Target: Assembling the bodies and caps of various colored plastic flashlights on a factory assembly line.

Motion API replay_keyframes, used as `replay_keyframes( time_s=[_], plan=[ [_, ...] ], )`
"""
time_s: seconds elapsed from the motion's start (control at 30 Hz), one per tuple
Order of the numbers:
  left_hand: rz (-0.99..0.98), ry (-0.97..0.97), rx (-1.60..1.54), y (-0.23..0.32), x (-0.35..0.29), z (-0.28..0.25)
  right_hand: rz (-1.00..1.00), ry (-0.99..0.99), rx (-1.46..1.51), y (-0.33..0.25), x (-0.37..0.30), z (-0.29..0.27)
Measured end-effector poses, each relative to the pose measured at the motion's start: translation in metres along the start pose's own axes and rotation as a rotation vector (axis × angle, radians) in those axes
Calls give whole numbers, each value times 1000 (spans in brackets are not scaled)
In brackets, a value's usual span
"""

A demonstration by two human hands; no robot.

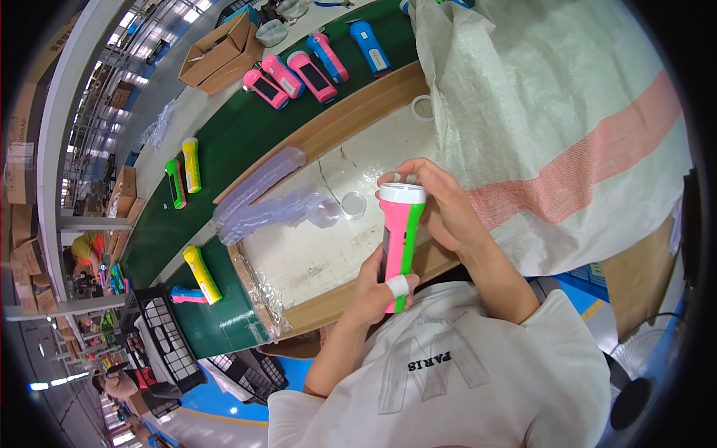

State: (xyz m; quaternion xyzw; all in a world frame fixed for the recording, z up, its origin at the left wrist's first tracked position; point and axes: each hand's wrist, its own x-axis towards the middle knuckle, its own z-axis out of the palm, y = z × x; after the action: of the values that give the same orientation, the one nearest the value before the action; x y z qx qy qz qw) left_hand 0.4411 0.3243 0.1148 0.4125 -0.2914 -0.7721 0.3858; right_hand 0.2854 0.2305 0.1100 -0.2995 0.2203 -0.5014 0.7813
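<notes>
Within left hand point(369, 293), pink-green flashlight point(395, 233), right hand point(447, 203) beside its top

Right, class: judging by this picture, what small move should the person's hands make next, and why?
Probably the right hand should press gently around the white rim of the pink-and-green flashlight, to check that it sits evenly. The left hand grips the flashlight lower down, white end up, so it seems steady enough, and the right hand's fingers are at that rim.

open cardboard box point(215, 69), upper left | blue pliers point(334, 4), top edge | black crate point(169, 337) beside green belt point(228, 138)
</notes>
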Motion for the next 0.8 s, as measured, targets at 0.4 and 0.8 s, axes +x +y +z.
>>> replay_keyframes(
  time_s=[0.4, 0.8],
  plan=[
    [788, 864, 1183, 114, 65, -148, -369, 307, -2224, -33, 96, -41],
    [608, 270, 1890, 98, 105, -120, -390, 158, -2034, -34, 98, -49]
  ],
)
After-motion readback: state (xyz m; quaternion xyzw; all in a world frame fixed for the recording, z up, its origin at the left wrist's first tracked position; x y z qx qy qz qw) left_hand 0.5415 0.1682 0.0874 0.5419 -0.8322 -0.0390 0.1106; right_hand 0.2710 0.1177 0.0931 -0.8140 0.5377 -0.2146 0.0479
